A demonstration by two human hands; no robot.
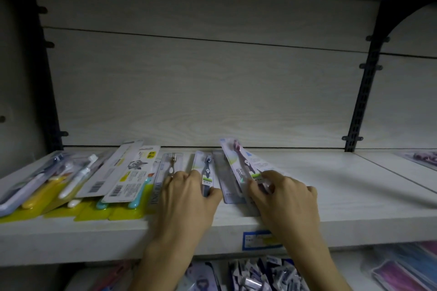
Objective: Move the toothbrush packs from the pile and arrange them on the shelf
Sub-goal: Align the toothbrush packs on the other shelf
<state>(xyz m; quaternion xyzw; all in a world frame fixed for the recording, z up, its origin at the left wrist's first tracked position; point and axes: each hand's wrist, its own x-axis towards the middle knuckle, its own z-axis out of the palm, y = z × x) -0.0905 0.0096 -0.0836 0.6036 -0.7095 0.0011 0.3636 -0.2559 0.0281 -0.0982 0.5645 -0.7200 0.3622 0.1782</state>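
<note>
Both hands reach over the white shelf (331,224) edge: the left hand (186,198) pinches a blue toothbrush pack (205,172) lying flat, while the right hand (283,198) fingers grip a purple toothbrush pack (238,160), tilted across a grey pack (224,182). Far left lie more packs.

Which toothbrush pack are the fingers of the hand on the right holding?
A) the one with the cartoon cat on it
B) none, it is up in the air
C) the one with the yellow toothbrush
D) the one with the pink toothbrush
D: the right hand pinches the lower end of the pack with the pink toothbrush, which lies tilted across the other packs on the shelf.
</note>
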